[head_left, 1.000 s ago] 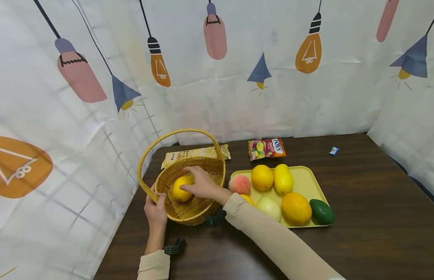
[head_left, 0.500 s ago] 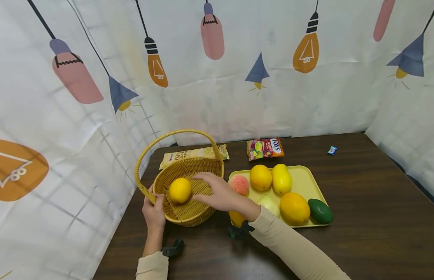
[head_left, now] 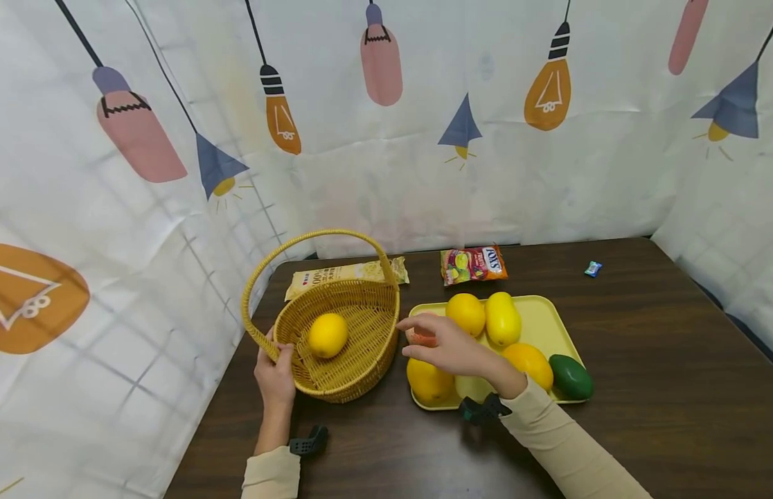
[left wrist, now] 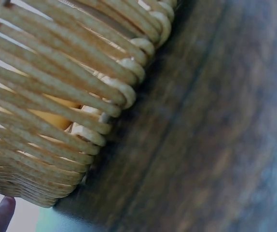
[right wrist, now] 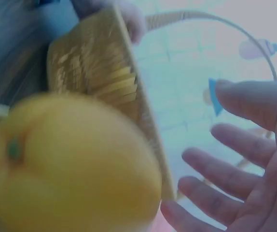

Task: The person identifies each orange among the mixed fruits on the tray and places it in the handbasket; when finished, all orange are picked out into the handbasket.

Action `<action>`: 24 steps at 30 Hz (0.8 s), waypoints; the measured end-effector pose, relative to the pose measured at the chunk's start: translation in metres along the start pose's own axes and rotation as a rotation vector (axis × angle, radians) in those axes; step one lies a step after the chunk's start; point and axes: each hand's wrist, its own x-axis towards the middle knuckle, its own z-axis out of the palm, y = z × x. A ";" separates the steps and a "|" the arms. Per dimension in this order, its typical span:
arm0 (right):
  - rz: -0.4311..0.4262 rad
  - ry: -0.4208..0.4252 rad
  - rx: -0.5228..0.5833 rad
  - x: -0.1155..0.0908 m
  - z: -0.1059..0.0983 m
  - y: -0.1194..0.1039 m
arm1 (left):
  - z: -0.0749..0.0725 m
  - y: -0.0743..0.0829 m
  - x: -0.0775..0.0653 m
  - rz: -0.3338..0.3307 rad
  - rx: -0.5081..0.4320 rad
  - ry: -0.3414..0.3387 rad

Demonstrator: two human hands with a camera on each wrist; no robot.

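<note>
My left hand (head_left: 276, 380) grips the left rim of a yellow wicker basket (head_left: 368, 371) with a tall arched handle. Inside the basket lies one round yellow-orange fruit (head_left: 327, 335). In the left wrist view the woven basket wall (left wrist: 56, 92) fills the upper left, and two fingertips (left wrist: 2, 212) show at the corner. My right hand (head_left: 451, 346) hovers over the yellow tray (head_left: 557, 326), fingers spread and holding nothing. Beneath it a pink peach (head_left: 418, 338) is partly hidden. The right wrist view shows a large orange-yellow fruit (right wrist: 76, 164) close to the spread fingers (right wrist: 220, 169).
The tray also bears a round orange fruit (head_left: 465, 314), an oblong yellow fruit (head_left: 502, 319), a larger orange one (head_left: 528, 364) and a green avocado (head_left: 571, 378). Behind stand a pale yellow packet (head_left: 312, 278), a red candy bag (head_left: 474, 265) and a small blue wrapped sweet (head_left: 593, 269).
My right hand has let go of the round fruit in the basket and moved right, out over the tray. The fruit has rolled slightly. My left hand stays on the rim.
</note>
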 end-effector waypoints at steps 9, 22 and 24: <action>0.027 -0.174 -0.016 -0.016 -0.034 0.009 | 0.001 -0.001 -0.001 -0.031 -0.002 0.001; 0.032 -0.274 -0.071 -0.017 -0.032 0.023 | -0.001 0.001 -0.001 -0.035 0.013 -0.006; 0.026 -0.279 -0.107 -0.016 -0.030 0.023 | 0.000 0.001 -0.001 -0.029 0.014 -0.005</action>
